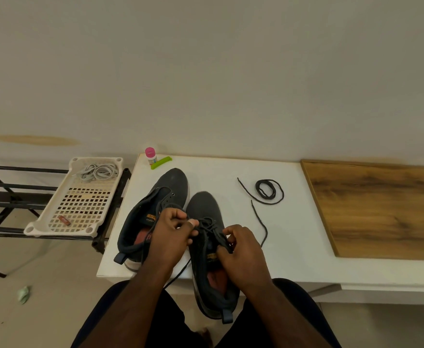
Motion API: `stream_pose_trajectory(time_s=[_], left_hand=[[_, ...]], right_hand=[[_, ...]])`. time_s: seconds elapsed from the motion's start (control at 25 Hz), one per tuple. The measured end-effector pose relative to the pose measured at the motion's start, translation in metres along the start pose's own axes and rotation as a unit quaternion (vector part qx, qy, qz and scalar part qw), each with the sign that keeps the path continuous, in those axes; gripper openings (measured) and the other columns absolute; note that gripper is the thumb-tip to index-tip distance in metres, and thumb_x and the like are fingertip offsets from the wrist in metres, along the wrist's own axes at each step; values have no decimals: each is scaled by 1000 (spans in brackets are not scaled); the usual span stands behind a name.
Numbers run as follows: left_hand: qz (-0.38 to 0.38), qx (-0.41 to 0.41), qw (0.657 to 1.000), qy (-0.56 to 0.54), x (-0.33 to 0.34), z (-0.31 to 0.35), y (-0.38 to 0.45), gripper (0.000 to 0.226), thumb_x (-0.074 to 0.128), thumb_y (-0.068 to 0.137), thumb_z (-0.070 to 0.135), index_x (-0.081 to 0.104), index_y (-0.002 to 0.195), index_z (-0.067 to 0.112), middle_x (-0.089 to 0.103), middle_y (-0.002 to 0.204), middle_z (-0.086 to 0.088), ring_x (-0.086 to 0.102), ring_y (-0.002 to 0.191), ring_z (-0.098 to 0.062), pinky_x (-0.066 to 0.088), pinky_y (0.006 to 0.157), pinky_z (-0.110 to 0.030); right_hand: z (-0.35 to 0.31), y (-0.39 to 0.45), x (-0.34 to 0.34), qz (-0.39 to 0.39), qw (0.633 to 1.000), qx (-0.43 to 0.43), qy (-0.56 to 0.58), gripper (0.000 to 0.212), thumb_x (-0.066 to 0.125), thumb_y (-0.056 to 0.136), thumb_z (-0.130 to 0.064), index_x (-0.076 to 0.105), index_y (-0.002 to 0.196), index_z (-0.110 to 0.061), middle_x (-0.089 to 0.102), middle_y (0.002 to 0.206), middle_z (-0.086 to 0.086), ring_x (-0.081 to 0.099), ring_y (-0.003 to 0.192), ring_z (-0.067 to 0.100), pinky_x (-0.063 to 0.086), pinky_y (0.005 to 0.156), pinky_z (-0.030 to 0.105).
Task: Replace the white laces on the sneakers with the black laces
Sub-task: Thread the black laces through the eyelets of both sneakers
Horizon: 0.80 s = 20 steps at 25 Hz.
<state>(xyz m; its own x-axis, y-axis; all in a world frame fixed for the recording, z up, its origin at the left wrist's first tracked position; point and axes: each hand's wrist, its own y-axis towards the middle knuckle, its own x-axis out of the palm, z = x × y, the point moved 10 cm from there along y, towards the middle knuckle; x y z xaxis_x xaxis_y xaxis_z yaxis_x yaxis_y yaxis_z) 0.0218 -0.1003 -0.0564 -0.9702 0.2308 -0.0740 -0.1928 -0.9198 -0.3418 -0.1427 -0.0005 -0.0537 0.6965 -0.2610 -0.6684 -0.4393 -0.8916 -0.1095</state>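
Two dark grey sneakers stand on the white table (293,259), toes away from me. The left sneaker (170,187) has bare eyelets. The right sneaker (203,204) hangs partly over the table's front edge and carries a black lace (209,226) through its eyelets. My left hand (170,234) pinches a strand of that lace at the sneaker's left side. My right hand (241,249) grips the lace at its right side near the tongue. A second black lace (268,190) lies partly coiled on the table to the right. The white laces (98,172) lie bunched in a tray.
A white perforated plastic tray (55,222) rests on a black metal rack (5,187) left of the table, with a small orange item (64,220) in it. A pink-capped bottle (150,156) and a green clip (161,162) stand at the table's back. A wooden board (386,209) covers the right side.
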Motion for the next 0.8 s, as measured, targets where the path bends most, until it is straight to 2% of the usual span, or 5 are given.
stream_pose_trajectory(time_s=[0.2, 0.36, 0.56, 0.68, 0.8], left_hand=[[25, 47, 998, -46, -3, 19, -2, 16, 62, 93, 7, 49, 98, 15, 74, 90, -11, 72, 87, -23, 56, 81, -41], [33, 77, 988, -129, -11, 47, -2, 10, 53, 100, 9, 46, 98, 17, 74, 91, -10, 72, 89, -28, 57, 89, -45], [19, 139, 982, -123, -14, 107, 2, 6, 44, 104, 9, 41, 105, 14, 73, 96, -14, 70, 78, -27, 55, 72, -36], [-71, 136, 988, -16, 9, 121, -2, 15, 43, 102, 6, 39, 109, 19, 75, 94, -7, 60, 67, -20, 49, 66, -36], [-241, 104, 956, 129, 44, 101, -19, 20, 46, 99, 7, 40, 111, 21, 76, 97, -2, 59, 77, -15, 44, 76, -35]], right_hand=[[3, -2, 0, 6, 1000, 19, 18, 23, 69, 82, -28, 50, 95, -32, 53, 97, -13, 53, 87, 5, 44, 70, 17], [4, -6, -2, 5, 999, 9, 32, 24, 72, 84, -38, 49, 88, -32, 51, 95, -13, 53, 87, 6, 44, 71, 18], [4, -9, -3, 1, 999, 9, 51, 21, 68, 88, -47, 53, 88, -32, 55, 95, -12, 56, 88, 6, 49, 75, 22], [3, -4, -15, 34, 990, 51, 128, 18, 65, 91, -50, 58, 94, -34, 64, 91, -9, 62, 84, 7, 50, 70, 22], [-8, 13, -14, -16, 916, 138, 375, 25, 59, 97, -45, 63, 110, -24, 73, 88, 0, 64, 77, 15, 48, 64, 27]])
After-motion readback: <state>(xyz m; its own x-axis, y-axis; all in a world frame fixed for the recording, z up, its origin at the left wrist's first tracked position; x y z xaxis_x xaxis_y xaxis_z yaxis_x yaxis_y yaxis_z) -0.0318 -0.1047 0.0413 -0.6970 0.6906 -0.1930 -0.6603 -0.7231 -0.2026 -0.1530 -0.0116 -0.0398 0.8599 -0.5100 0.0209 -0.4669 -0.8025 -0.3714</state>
